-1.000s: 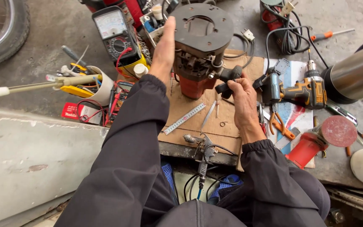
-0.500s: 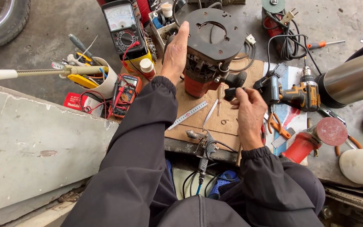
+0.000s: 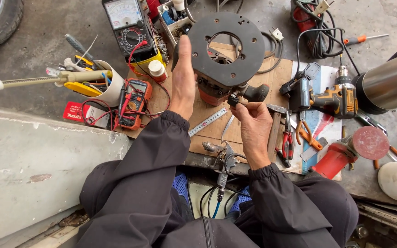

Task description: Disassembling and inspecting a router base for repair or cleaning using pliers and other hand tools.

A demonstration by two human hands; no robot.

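A power router (image 3: 228, 55) stands upside down on a brown board (image 3: 207, 133), its round black base plate facing up and its orange body below. My left hand (image 3: 183, 80) lies flat against the tool's left side, steadying it. My right hand (image 3: 250, 121) pinches a small dark part at the router's lower right, by its black handle knob (image 3: 256, 93). A steel ruler (image 3: 207, 122) lies on the board between my forearms.
An analog meter (image 3: 127, 23) and a red digital meter (image 3: 133, 103) with leads sit at left, beside a white cup of tools (image 3: 109, 82). A cordless drill (image 3: 331, 96), pliers (image 3: 286, 138) and an orange grinder (image 3: 345, 151) lie at right. An air gun (image 3: 221, 156) rests at the board's near edge.
The view has shifted so the router's base plate now faces the camera. My left hand stays on its side; my right hand has closed in on the small part by the handle.
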